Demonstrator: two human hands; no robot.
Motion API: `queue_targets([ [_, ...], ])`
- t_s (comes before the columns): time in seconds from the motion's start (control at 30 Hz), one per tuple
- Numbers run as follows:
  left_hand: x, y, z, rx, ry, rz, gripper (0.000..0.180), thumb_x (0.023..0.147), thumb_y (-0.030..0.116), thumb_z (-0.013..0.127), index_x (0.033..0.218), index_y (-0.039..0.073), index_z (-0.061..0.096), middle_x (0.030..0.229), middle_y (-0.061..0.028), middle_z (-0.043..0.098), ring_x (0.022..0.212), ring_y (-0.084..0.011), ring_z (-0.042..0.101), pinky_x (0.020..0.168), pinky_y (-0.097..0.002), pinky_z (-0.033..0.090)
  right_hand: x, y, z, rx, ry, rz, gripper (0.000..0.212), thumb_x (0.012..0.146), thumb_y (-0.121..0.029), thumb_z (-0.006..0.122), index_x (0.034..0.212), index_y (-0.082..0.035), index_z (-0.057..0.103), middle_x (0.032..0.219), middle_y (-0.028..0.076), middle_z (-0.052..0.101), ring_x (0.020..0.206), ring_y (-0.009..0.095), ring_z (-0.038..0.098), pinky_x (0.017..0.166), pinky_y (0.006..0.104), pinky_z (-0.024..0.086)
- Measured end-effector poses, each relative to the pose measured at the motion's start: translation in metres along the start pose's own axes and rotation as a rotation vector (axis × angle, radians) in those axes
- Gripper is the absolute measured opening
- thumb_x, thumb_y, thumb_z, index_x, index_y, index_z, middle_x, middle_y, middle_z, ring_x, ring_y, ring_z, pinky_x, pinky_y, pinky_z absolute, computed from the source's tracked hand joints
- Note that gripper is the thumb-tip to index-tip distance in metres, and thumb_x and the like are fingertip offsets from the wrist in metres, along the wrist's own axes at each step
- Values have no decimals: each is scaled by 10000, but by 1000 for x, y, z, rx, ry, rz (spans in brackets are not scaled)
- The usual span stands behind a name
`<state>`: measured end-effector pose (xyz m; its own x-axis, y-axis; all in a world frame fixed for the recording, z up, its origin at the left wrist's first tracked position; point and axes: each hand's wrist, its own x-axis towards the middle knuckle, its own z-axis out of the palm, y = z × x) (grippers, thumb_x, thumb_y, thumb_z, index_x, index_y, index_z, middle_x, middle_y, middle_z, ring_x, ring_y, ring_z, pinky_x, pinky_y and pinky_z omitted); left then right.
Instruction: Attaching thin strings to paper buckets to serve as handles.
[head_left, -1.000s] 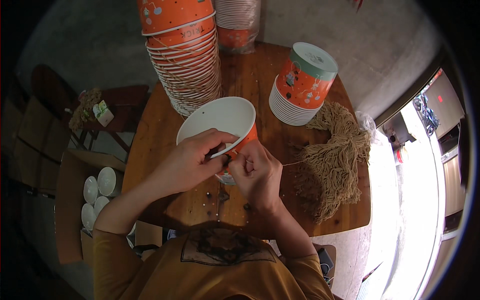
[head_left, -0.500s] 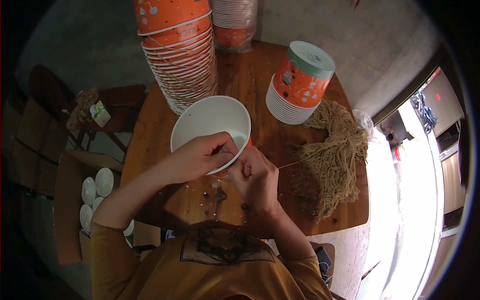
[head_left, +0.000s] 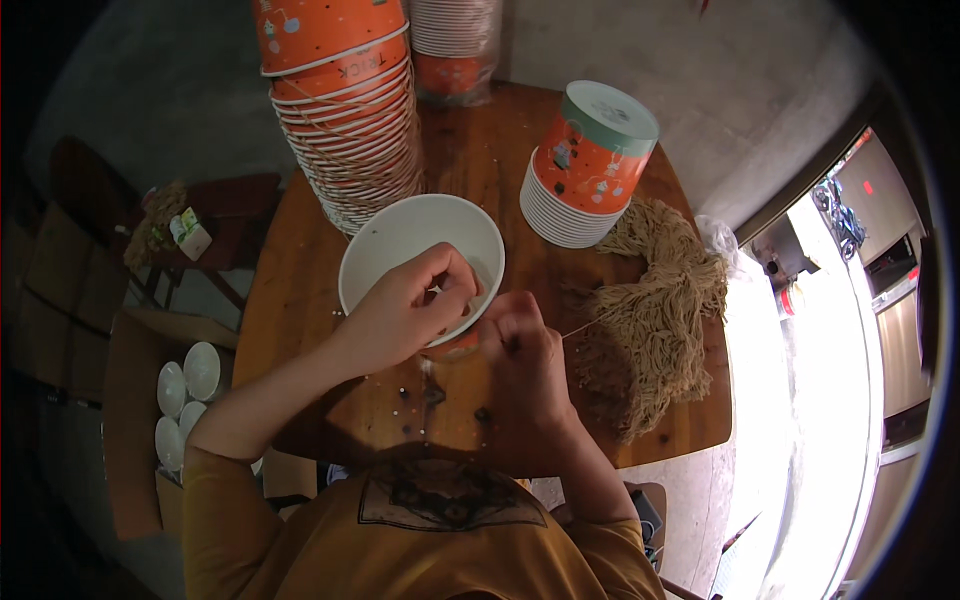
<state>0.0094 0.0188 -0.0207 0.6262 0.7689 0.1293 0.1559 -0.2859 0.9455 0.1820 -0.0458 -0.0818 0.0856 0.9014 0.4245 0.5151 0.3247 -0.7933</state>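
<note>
A white-lined paper bucket (head_left: 395,235) with an orange outside stands tilted toward me on the wooden table. My left hand (head_left: 405,305) reaches over its near rim, fingers curled together inside by the right wall; what they pinch, if anything, is hidden. Just outside the rim on the right is my right hand (head_left: 525,350), slightly blurred, with its fingers closed. A thin tan cord (head_left: 580,328) runs from that hand toward a heap of tan cords (head_left: 655,330) at the table's right side.
Behind the bucket rises a tall stack of orange buckets (head_left: 345,130) with cords hanging on them. An upside-down stack of buckets (head_left: 590,165) stands back right, and a plastic-wrapped stack (head_left: 450,50) farther back. A cardboard box (head_left: 130,400) holding white cups sits left of the table (head_left: 480,150).
My left hand has shifted up and deeper into the bucket, away from the rim. My right hand has drawn slightly apart from it, to the right. The view has shifted a little.
</note>
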Motion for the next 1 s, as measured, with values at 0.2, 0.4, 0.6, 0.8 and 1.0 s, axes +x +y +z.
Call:
queue_targets([
  [0.2,12,-3,-4,-351,-71,-157,136,1013,158,473,967,34,503,894,-56,607,726,-62,533,619,-220,444,-3,-2,-7,102,-19,-67,186,867,-61,651,970,-67,496,634,89,530,507,294,551,496,345,469],
  [0.4,15,-8,-1,-574,-154,-339,92,991,114,508,1035,33,517,927,-55,613,776,-98,567,713,-247,478,11,-29,-53,-168,-305,-380,168,868,-57,646,1001,-76,546,751,117,600,715,323,639,643,355,513],
  [0.6,12,-8,6,-497,-316,-206,125,928,16,576,1051,34,573,946,-18,607,839,-99,572,789,-242,471,31,-52,-83,126,-471,97,77,859,-31,645,934,-50,635,874,48,660,812,116,653,693,309,525],
  [0.8,11,-1,18,-369,-355,-292,160,933,-4,552,1078,50,595,1016,-2,605,927,-84,564,851,-245,459,56,-44,-89,314,-792,-13,141,901,-38,625,1036,-65,655,965,17,689,878,116,661,735,276,541],
  [1.0,4,-4,31,-369,-303,-329,167,967,113,518,1108,48,577,1076,-17,586,1053,-119,543,931,-242,429,84,-38,-72,663,-848,195,175,943,-62,560,1094,23,590,1010,85,694,816,82,655,647,230,525],
])
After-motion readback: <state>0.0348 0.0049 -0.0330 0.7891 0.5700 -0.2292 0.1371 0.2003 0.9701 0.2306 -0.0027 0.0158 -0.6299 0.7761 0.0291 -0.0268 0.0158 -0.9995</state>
